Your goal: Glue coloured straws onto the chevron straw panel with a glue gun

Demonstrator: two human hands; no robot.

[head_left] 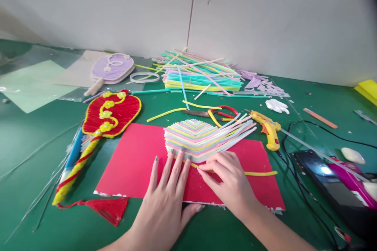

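A leaf-like panel of pastel pipe cleaners [191, 137], laid in V-shaped stripes, rests on a red card [129, 157]. Its loose ends fan out to the upper right. My left hand [166, 196] lies flat with fingers spread, the fingertips on the panel's lower left edge and on the card. With thumb and fingers my right hand [225, 176] pinches a yellow pipe cleaner [260, 173] along the panel's lower edge. The strip's right end sticks out past this hand, and part of it is hidden beneath my fingers. Just behind the panel lie red-handled scissors [197, 113].
Left is a red-and-yellow fan [113, 113] with a red tassel [106, 208]; behind it sits a purple fan [113, 66]. A pipe cleaner pile [203, 72] lies at the back. A yellow glue gun [269, 129], a black cable [297, 180] and a phone [321, 180] are right.
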